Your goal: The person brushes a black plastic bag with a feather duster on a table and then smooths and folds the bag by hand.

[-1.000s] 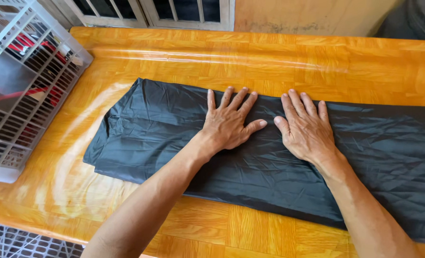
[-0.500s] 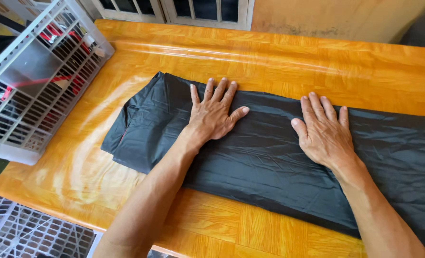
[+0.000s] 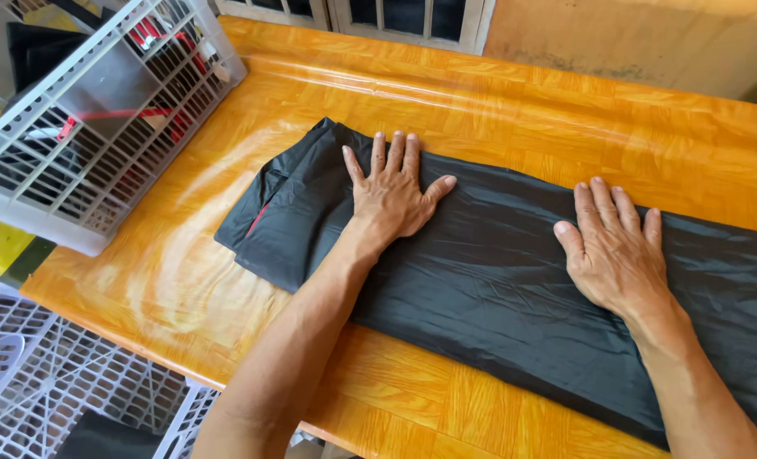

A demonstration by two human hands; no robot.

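A long folded black garment point(image 3: 497, 280) lies across a glossy orange wooden table point(image 3: 523, 102). My left hand point(image 3: 395, 191) rests flat on the garment near its left end, fingers spread and palm down. My right hand point(image 3: 612, 251) presses flat on the cloth further right, fingers apart. Neither hand grips anything. The garment's left end shows layered folds with a thin red edge, and its right end runs out of view.
A white plastic lattice basket point(image 3: 98, 119) holding dark and red items stands on the table's left corner. More white lattice crates point(image 3: 47, 382) sit on the floor below the near-left edge. A window frame point(image 3: 378, 13) and wall lie beyond the table.
My two hands have slid apart along the garment, the left toward its left end and the right further right. The view has shifted so the garment sits more to the right.
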